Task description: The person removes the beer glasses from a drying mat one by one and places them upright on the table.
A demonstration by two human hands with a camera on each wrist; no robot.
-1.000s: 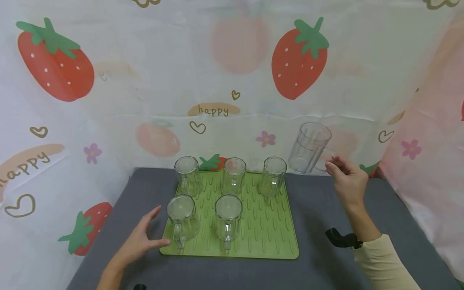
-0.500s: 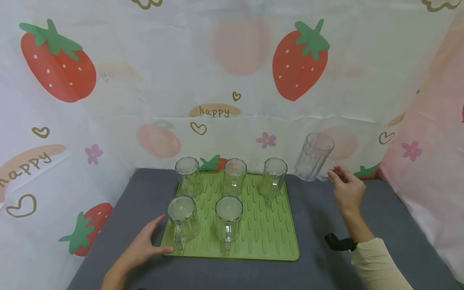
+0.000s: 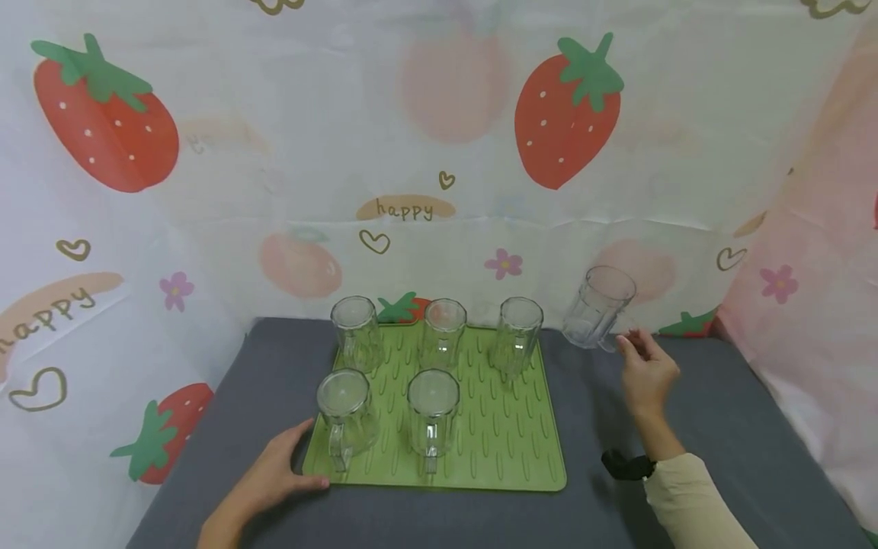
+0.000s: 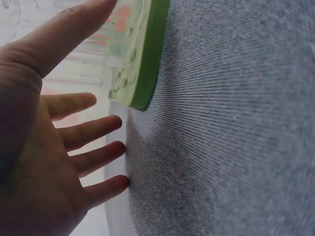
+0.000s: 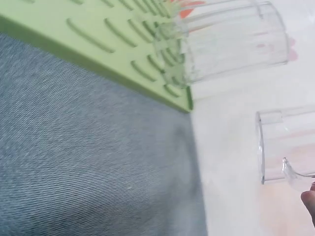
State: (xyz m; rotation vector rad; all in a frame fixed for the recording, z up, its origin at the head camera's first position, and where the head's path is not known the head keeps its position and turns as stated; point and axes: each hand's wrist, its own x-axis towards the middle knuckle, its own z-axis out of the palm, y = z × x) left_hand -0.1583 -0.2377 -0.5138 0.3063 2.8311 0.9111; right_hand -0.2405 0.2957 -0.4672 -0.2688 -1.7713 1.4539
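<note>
A clear glass mug is held in the air beyond the mat's right back corner, tilted. My right hand pinches its handle; in the right wrist view only a fingertip shows beside the mug. My left hand is spread at the front left corner of the green ribbed mat, thumb at its edge; whether it touches cannot be told. In the left wrist view the left hand has its fingers apart and holds nothing. Nearest to it is an upside-down glass mug.
On the mat stand another front mug and three back ones: left, middle and right. A grey cloth covers the table. Behind it hangs a strawberry-printed curtain.
My right hand has lowered the mug and shifted it slightly right. My left hand has moved a little down and right, closer to the mat's front left corner.
</note>
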